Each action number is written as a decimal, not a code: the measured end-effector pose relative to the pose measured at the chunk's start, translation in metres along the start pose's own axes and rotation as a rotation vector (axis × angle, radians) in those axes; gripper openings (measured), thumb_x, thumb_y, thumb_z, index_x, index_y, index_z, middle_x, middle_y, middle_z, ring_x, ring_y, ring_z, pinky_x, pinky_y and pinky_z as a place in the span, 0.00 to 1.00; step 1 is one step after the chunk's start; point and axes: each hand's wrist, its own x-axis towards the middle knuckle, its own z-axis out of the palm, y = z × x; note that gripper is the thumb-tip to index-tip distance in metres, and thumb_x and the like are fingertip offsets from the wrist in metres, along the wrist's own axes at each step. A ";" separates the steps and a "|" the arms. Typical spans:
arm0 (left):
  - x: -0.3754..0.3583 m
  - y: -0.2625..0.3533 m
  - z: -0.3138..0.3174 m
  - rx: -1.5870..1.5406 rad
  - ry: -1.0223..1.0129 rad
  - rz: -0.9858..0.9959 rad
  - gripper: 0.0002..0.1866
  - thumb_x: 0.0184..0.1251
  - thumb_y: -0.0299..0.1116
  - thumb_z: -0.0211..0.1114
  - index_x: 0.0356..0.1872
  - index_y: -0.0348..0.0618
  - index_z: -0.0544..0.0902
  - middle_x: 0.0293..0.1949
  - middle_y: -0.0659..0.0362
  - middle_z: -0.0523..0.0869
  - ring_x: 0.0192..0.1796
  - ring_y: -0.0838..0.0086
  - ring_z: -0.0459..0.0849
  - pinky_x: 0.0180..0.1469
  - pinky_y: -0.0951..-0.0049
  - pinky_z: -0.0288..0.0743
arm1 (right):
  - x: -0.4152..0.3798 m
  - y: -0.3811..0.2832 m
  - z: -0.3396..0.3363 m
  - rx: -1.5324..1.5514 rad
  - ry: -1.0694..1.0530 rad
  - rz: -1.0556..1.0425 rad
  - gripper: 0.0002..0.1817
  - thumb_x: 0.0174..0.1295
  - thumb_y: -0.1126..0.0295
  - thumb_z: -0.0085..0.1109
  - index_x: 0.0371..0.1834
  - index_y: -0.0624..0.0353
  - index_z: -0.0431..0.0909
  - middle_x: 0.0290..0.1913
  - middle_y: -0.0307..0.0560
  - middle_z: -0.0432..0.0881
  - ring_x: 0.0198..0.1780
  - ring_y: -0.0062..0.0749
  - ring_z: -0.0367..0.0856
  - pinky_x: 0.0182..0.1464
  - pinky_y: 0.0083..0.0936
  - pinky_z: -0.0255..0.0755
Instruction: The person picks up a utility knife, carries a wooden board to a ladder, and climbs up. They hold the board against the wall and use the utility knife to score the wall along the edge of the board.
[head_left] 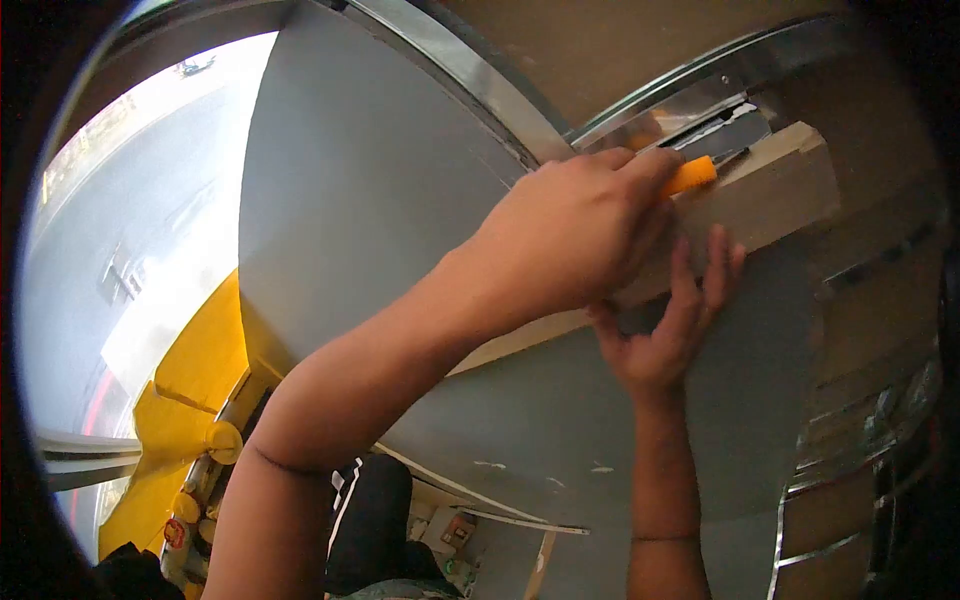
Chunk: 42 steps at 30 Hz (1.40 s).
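Note:
My left hand reaches across from the lower left, back of the hand up. Its fingers are closed round an orange-handled tool, whose slim metal tip points right over a pale wooden bar. Just beyond that tip lies a grey metal strip with a white ragged edge. My right hand is below, with fingers apart and pointing up against the near side of the wooden bar; its thumb stretches left. Part of the bar is hidden behind my left hand and wrist.
Shiny metal framing curves past the top of a large grey panel. Brown surface shows beyond it. Yellow sheeting and a metal pole are at the left. My dark-trousered leg is below.

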 end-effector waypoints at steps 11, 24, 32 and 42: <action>0.027 0.003 0.009 -0.020 0.126 0.161 0.17 0.72 0.33 0.62 0.58 0.36 0.78 0.40 0.41 0.86 0.44 0.44 0.85 0.46 0.51 0.79 | -0.001 -0.001 0.004 0.032 0.024 0.019 0.49 0.58 0.39 0.72 0.74 0.61 0.66 0.76 0.66 0.61 0.79 0.66 0.55 0.77 0.67 0.48; 0.024 0.001 0.011 -0.013 0.069 0.122 0.17 0.73 0.35 0.62 0.56 0.36 0.78 0.40 0.41 0.85 0.43 0.42 0.85 0.45 0.51 0.79 | -0.003 0.000 0.006 0.017 0.041 0.000 0.48 0.59 0.40 0.71 0.74 0.62 0.66 0.76 0.65 0.60 0.79 0.66 0.53 0.77 0.67 0.48; 0.026 0.009 0.001 0.005 0.026 0.082 0.13 0.68 0.37 0.63 0.45 0.38 0.80 0.37 0.43 0.86 0.44 0.45 0.86 0.47 0.50 0.81 | -0.002 -0.001 0.006 0.053 0.053 -0.019 0.46 0.60 0.42 0.71 0.74 0.60 0.66 0.76 0.65 0.61 0.78 0.66 0.55 0.76 0.68 0.49; -0.072 0.006 -0.030 -0.013 -0.232 -0.243 0.22 0.74 0.31 0.60 0.67 0.43 0.73 0.48 0.40 0.86 0.49 0.41 0.85 0.51 0.51 0.79 | -0.001 0.001 -0.001 0.026 0.020 0.034 0.48 0.57 0.43 0.74 0.73 0.60 0.66 0.77 0.63 0.60 0.79 0.65 0.55 0.77 0.65 0.50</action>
